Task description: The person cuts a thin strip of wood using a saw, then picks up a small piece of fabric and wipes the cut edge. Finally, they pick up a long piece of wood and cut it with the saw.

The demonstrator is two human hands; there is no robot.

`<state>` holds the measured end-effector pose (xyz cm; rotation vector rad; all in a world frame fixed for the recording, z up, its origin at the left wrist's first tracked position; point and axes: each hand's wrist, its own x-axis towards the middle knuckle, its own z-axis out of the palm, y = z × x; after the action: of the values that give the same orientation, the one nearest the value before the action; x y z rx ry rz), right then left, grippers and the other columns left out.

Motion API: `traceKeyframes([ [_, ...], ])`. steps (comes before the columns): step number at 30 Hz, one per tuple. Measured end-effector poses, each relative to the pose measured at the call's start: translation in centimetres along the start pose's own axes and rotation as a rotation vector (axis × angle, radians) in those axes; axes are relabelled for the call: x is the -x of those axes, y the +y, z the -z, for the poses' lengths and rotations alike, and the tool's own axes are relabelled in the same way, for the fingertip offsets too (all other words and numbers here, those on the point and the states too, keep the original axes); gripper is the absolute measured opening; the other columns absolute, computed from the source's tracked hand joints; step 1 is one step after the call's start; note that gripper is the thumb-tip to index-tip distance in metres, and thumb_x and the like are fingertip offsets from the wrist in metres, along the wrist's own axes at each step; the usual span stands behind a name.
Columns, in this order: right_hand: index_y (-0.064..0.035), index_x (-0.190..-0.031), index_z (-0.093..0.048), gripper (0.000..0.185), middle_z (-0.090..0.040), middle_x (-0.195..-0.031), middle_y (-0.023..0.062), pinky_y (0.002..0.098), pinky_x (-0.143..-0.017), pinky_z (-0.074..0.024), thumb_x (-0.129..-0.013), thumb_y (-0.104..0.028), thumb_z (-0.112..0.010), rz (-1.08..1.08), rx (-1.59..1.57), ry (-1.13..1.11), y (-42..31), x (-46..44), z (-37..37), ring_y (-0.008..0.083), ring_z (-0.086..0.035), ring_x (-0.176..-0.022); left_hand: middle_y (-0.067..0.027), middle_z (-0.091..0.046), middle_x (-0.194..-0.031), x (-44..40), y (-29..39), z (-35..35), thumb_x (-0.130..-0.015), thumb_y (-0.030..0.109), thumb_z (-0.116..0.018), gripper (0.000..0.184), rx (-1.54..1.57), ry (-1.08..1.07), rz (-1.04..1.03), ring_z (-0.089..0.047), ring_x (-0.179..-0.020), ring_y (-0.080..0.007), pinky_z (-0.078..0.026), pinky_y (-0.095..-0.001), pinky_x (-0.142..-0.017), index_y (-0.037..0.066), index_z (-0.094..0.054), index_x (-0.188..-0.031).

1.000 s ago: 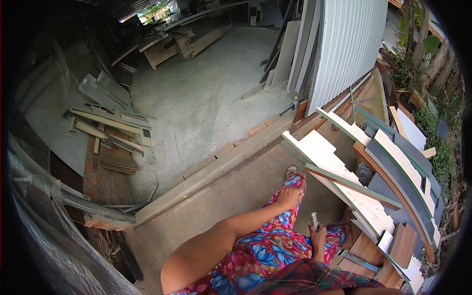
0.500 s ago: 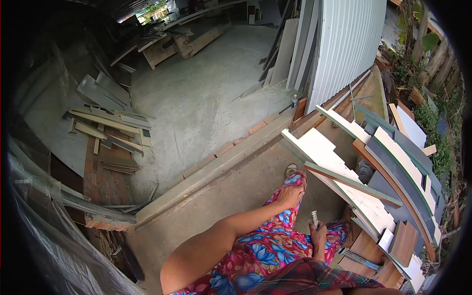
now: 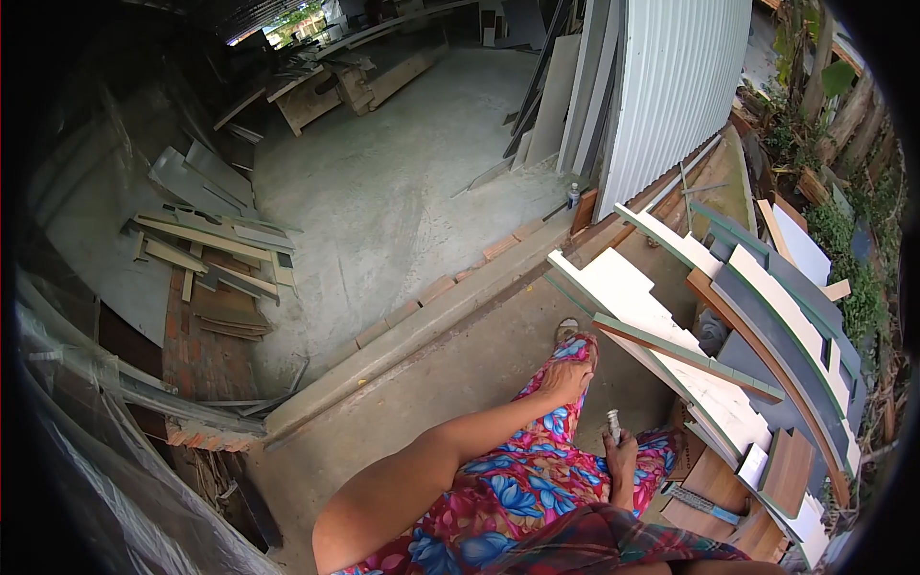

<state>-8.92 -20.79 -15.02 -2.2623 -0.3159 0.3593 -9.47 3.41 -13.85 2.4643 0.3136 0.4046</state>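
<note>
My left hand (image 3: 567, 378) rests on my knee, fingers lying over the floral cloth (image 3: 513, 494); nothing shows in it. In my right hand (image 3: 621, 454), held above my other leg, the fingers are wrapped round a short whitish rod-like thing (image 3: 613, 422). Its ribbed top sticks up past the fingers; the lower part is hidden by the hand, and its kind is too small to tell. Close by on the right lie a long blue-and-grey tool (image 3: 704, 503) and brown wood-grain boards (image 3: 788, 470).
Cream and grey board offcuts (image 3: 661, 331) are piled to my right, beside a corrugated metal sheet (image 3: 676, 96). A low concrete sill (image 3: 412, 331) crosses ahead. More scrap strips (image 3: 206, 240) lie at the left, near plastic sheeting (image 3: 105, 450). A small bottle (image 3: 573, 195) stands by the sill.
</note>
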Motion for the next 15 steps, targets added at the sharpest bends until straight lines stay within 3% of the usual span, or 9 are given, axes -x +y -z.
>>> traceKeyframes([
  [15, 0.005, -0.083, -0.063, 0.032, -0.062, -0.072, 0.0265, 0.0465, -0.064, -0.047, -0.083, -0.026, -0.072, 0.004, -0.01, 0.011, 1.2, -0.3, -0.6, 0.0408, -0.062, -0.066, -0.017, -0.065, -0.072, -0.1, 0.1, 0.1, -0.088, 0.025, -0.065, 0.02, 0.01, -0.018, 0.008, -0.065, -0.07, -0.037, -0.05, -0.0488, -0.064, 0.007, -0.062, -0.082],
])
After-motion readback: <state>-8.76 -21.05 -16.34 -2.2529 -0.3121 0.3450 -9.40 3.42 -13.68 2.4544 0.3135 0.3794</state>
